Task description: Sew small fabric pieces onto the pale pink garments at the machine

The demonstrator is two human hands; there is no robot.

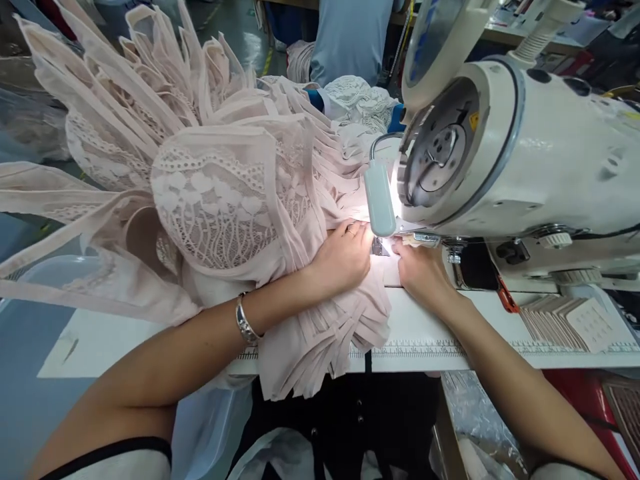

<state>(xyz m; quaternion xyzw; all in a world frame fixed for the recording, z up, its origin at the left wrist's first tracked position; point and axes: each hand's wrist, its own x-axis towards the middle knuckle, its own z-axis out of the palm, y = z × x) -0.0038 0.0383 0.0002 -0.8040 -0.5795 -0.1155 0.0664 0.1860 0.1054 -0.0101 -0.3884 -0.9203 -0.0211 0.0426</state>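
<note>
A pile of pale pink lace bras (215,193) lies heaped over the left of the sewing table, with straps fanning out behind. My left hand (347,257), wearing a ring, is closed on the pink fabric just left of the needle area. On the other side of the presser foot (380,247), my right hand (423,270) pinches the edge of the fabric, its fingertips partly hidden under the machine head. The white sewing machine (540,153) stands at the right, and a small lamp (381,197) lights the spot between my hands.
A ruler strip (420,348) runs along the table's front edge. Stacked cards (575,323) and an orange-handled tool (507,293) lie at the right. A translucent plastic bin (40,347) stands at the left. Someone in blue (350,40) is beyond the table.
</note>
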